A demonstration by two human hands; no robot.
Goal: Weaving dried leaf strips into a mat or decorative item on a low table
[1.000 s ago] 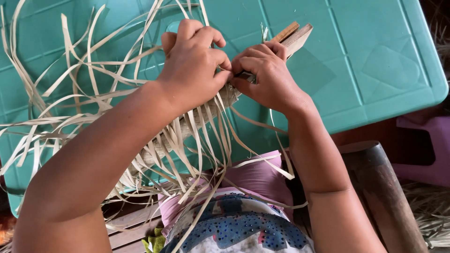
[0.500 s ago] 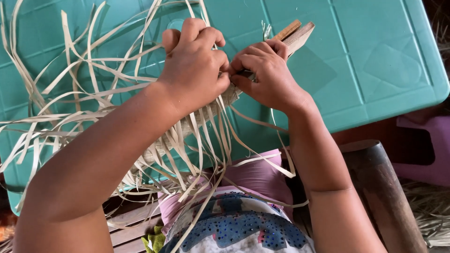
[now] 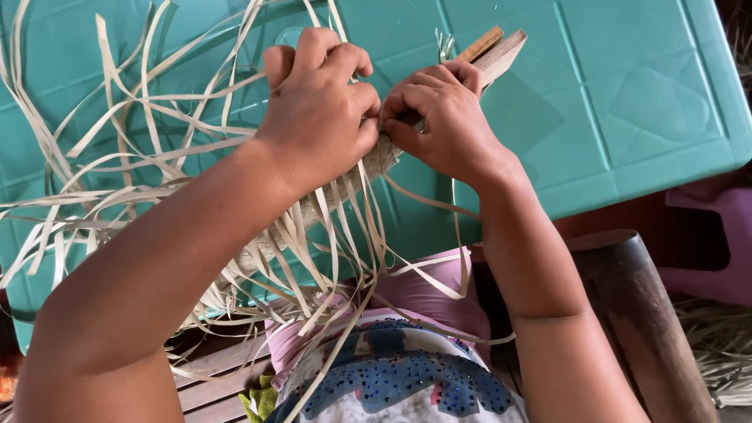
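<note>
Obs. We take the teal plastic table [image 3: 627, 94] as landmark; all places refer to it.

Hands: left hand [image 3: 317, 110] and right hand [image 3: 442, 121] meet knuckle to knuckle over the near-middle part of the table. Both are curled tight. Left fingers are closed on the woven strip band [image 3: 329, 200], at its upper end; right fingers are pinched together on the same end, where the band meets a wooden form [image 3: 493, 51] that pokes out past the right knuckles toward the table's far side. What exactly sits between the right fingertips we cannot tell; the fingers cover it.

Work piece: the band runs slanting from the hands down toward the table's near edge and over it, toward the lap. Loose pale strips [image 3: 117, 157] fan out of it, most spreading over the left part of the table, some hanging off the near edge over the pink garment [image 3: 427, 294].

Beside the table, off its near right corner: a dark wooden post [image 3: 634, 313], and dry straw [image 3: 717, 345] on the ground beyond it.

Judgement: we read this as weaving in progress, one strip being tucked or pulled snug at the working end against the form. The next move would call for a firm hold on the band with the left hand while the right picks a fresh strip from the loose ones without tangling it.
</note>
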